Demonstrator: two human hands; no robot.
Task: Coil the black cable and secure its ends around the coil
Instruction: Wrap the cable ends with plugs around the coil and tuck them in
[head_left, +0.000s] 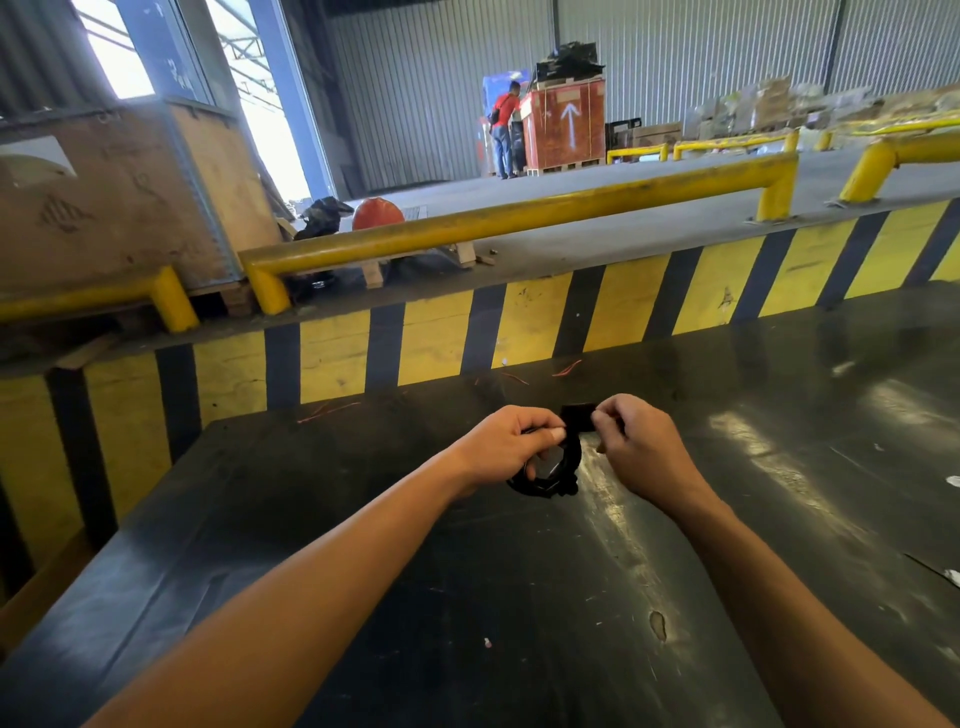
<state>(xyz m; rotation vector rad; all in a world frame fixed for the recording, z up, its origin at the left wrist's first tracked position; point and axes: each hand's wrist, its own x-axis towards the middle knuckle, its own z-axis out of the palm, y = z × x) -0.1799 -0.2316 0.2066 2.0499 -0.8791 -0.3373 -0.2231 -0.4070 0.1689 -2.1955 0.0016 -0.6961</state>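
The black cable (550, 475) is gathered into a small round coil held just above the dark tabletop (467, 597). My left hand (506, 441) grips the coil's upper left side, thumb on top and fingers through the loop. My right hand (636, 439) pinches a flat black end piece (577, 418) that stands up from the top of the coil. The lower right of the coil hangs free below both hands. Part of the coil is hidden under my left fingers.
A yellow-and-black striped wall (519, 327) borders the table's far edge, with thin copper wire scraps (566, 369) along it. Yellow guard rails (519, 213) run beyond. A wooden crate (104, 208) stands at the left; a person (503, 130) stands by a red crate far back.
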